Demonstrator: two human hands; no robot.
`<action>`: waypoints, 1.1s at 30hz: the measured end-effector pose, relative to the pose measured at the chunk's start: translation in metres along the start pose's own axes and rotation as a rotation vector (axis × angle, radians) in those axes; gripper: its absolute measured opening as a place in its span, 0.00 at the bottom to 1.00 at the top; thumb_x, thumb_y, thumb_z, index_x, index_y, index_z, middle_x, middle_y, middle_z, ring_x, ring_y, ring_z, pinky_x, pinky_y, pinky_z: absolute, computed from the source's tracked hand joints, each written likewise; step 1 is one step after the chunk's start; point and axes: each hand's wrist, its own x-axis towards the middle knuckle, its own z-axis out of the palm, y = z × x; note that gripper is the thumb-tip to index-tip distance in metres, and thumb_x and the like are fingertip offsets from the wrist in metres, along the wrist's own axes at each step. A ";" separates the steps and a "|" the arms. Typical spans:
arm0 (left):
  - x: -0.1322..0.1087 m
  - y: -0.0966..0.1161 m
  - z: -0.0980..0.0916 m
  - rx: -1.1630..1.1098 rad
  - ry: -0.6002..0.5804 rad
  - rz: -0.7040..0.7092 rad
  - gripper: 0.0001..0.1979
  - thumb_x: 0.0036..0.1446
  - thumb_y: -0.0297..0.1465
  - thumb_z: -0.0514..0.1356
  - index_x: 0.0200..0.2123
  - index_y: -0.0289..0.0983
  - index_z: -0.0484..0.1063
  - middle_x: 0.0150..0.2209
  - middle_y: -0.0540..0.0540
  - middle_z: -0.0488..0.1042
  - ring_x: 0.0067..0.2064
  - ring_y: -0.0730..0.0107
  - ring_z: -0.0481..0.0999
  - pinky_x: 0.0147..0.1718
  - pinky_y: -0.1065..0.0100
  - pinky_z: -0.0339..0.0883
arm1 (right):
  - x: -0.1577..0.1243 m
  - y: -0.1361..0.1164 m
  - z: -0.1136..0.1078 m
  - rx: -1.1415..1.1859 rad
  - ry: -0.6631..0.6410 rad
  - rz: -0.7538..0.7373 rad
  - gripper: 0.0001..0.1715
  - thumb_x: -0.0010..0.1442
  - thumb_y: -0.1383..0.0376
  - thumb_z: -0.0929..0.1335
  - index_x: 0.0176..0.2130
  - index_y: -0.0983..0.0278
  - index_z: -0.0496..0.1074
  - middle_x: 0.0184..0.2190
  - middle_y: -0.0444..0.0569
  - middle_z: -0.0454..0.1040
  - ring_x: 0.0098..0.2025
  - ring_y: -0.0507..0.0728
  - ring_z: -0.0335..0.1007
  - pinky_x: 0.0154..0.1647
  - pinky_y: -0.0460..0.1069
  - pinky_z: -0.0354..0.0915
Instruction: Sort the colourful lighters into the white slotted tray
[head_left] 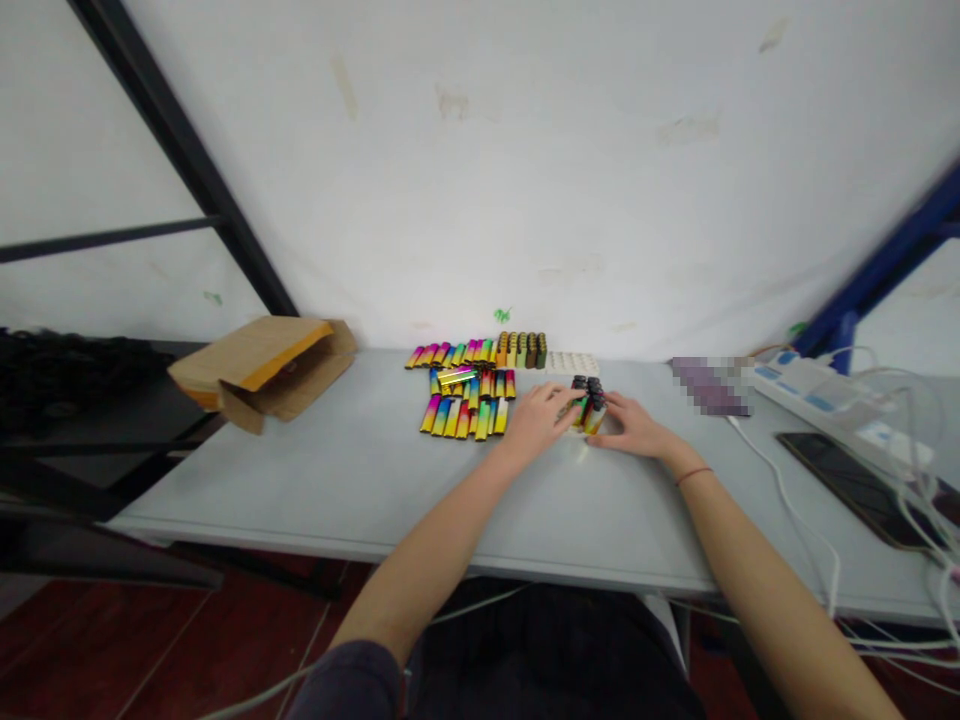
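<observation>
Head view: left hand (536, 417) and right hand (634, 426) press from 2 sides on an upright lighter bundle (588, 405) on the grey table (337, 470), near rainbow lighters (465, 415)

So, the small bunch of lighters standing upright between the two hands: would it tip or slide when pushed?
Probably tippy: the standing lighters are tall and narrow, so a push near the tops could topple some. The table looks smooth, so a low push likely slides them. With the left hand and right hand flanking, the bunch should stay together.
</observation>
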 end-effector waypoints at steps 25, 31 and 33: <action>0.000 -0.010 -0.080 0.471 -0.447 -0.754 0.17 0.60 0.44 0.65 0.49 0.43 0.83 0.59 0.36 0.77 0.62 0.39 0.70 0.57 0.46 0.63 | 0.000 -0.005 -0.005 -0.038 -0.061 0.019 0.52 0.56 0.35 0.72 0.66 0.64 0.72 0.70 0.65 0.65 0.69 0.80 0.61 0.69 0.73 0.58; 0.003 0.003 -0.069 0.481 -0.461 -0.694 0.17 0.61 0.41 0.64 0.48 0.40 0.82 0.61 0.32 0.75 0.62 0.39 0.69 0.58 0.43 0.60 | -0.001 -0.003 -0.005 -0.036 -0.058 0.009 0.50 0.56 0.36 0.72 0.66 0.63 0.72 0.69 0.64 0.66 0.69 0.79 0.61 0.69 0.72 0.59; 0.002 0.004 -0.067 0.455 -0.462 -0.659 0.14 0.61 0.38 0.64 0.46 0.39 0.82 0.59 0.34 0.76 0.62 0.41 0.69 0.58 0.44 0.60 | -0.001 -0.005 -0.006 -0.041 -0.055 0.008 0.51 0.56 0.36 0.72 0.66 0.63 0.72 0.69 0.65 0.66 0.69 0.79 0.62 0.69 0.72 0.59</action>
